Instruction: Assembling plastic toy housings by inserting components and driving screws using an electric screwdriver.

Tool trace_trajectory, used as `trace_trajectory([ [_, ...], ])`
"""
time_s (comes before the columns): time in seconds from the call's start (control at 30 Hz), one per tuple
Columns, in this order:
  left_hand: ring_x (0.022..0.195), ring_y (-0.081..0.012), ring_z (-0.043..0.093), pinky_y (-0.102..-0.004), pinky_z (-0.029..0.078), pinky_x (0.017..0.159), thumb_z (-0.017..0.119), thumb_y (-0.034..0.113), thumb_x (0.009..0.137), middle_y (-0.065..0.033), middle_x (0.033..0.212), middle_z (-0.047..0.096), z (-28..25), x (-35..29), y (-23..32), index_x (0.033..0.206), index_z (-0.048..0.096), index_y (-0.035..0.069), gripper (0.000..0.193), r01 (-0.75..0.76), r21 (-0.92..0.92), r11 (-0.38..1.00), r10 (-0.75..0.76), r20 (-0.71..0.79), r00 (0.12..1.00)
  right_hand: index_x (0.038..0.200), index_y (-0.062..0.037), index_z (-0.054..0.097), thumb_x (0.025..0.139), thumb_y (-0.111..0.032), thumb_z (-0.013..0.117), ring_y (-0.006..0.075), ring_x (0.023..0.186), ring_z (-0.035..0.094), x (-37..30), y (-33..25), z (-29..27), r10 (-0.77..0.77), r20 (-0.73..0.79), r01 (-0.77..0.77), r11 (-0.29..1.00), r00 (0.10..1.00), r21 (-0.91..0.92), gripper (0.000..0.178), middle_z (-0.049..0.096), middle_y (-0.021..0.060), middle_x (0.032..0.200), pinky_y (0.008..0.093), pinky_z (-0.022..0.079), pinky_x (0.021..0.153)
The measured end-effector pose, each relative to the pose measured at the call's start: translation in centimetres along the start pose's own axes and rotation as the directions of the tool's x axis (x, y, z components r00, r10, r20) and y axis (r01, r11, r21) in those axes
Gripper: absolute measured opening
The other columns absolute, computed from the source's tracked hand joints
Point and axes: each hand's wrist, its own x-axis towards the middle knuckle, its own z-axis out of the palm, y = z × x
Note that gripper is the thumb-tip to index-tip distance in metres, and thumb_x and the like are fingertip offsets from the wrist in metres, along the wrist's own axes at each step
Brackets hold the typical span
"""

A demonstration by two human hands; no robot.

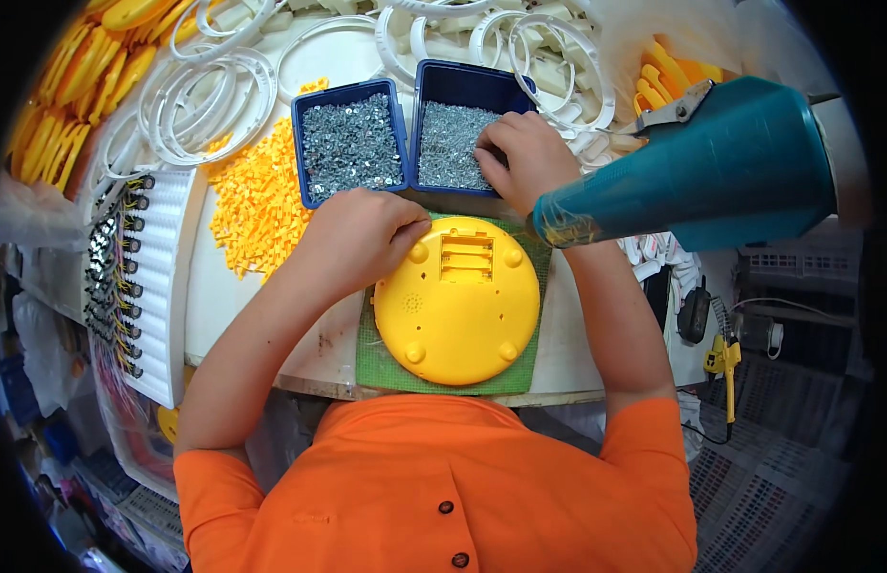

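Note:
A round yellow plastic housing (453, 325) lies on a green mat (367, 363), its open battery compartment facing up near the far edge. My left hand (367, 234) is closed at the housing's upper left rim, by the front of a blue bin (305, 177) of small metal parts. Whatever its fingers pinch is hidden. Over a second blue bin (477, 86), full of small silvery screws (448, 143), my right hand (529, 158) curls its fingers down at the screws. Its fingertips are partly covered, so what they grip cannot be made out.
A large teal tapered tool (692, 181) hangs across my right forearm in view. Small yellow pieces (257, 201) are heaped left of the bins. White rings (214, 100) lie behind them. A white ribbed tray (157, 286) with wired dark parts stands at the left.

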Motion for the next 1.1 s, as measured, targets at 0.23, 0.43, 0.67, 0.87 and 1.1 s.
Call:
trace_trajectory([
  [0.23,0.092,-0.0304,0.072,-0.0408,0.058,0.08,0.067,0.017,0.092,-0.0111,0.108,0.074,0.0,-1.3,-0.2,0.114,0.074,0.009,0.024,-0.08,0.067,0.994,0.078,0.04,0.996,0.093,-0.0048,0.071,0.091,-0.017,0.07,0.0309,0.091,0.061,-0.7,1.7,1.4,-0.036,-0.062,0.05,0.968,0.997,0.248,0.012,0.066,0.0113,0.093,0.0419,0.051,0.082],
  [0.43,0.103,-0.0285,0.067,-0.0396,0.056,0.085,0.069,0.015,0.087,-0.0075,0.115,0.069,-0.1,-0.7,0.4,0.112,0.073,0.011,0.026,-0.105,0.103,0.989,0.119,-0.143,0.983,0.095,-0.0057,0.072,0.089,-0.015,0.071,0.031,0.091,0.061,-0.3,2.0,1.3,-0.067,-0.023,0.07,0.977,0.997,0.202,0.011,0.066,0.0109,0.092,0.0417,0.051,0.082],
  [0.67,0.116,-0.0265,0.06,-0.0418,0.05,0.094,0.074,0.02,0.085,-0.0043,0.113,0.069,2.1,7.0,-2.6,0.099,0.076,0.01,0.017,-0.154,0.456,0.876,0.34,-0.36,0.869,0.101,-0.0036,0.073,0.089,-0.008,0.069,0.0333,0.088,0.066,-1.6,1.5,0.4,-0.079,-0.175,0.093,0.993,0.981,0.069,0.013,0.07,0.0138,0.094,0.0426,0.052,0.08],
  [0.87,0.119,-0.0284,0.059,-0.0438,0.05,0.097,0.076,0.018,0.082,-0.0046,0.11,0.07,2.3,7.3,-3.6,0.088,0.074,0.009,0.011,-0.178,0.348,0.92,0.309,-0.368,0.877,0.106,-0.0009,0.073,0.09,-0.008,0.069,0.0239,0.089,0.072,-4.5,-1.1,-2.9,0.248,0.037,-0.25,0.956,0.968,0.156,0.017,0.074,0.0152,0.096,0.0336,0.054,0.079],
  [1.1,0.124,-0.0326,0.058,-0.0461,0.048,0.102,0.076,0.022,0.084,-0.0065,0.108,0.071,3.2,7.3,-2.9,0.088,0.073,0.008,0.015,-0.117,0.311,0.943,0.248,-0.422,0.872,0.099,0.0032,0.073,0.095,-0.013,0.072,0.0097,0.077,0.067,-11.0,-4.6,-5.9,0.473,-0.014,-0.412,0.783,0.881,0.465,0.017,0.074,0.006,0.084,0.0259,0.052,0.073],
])
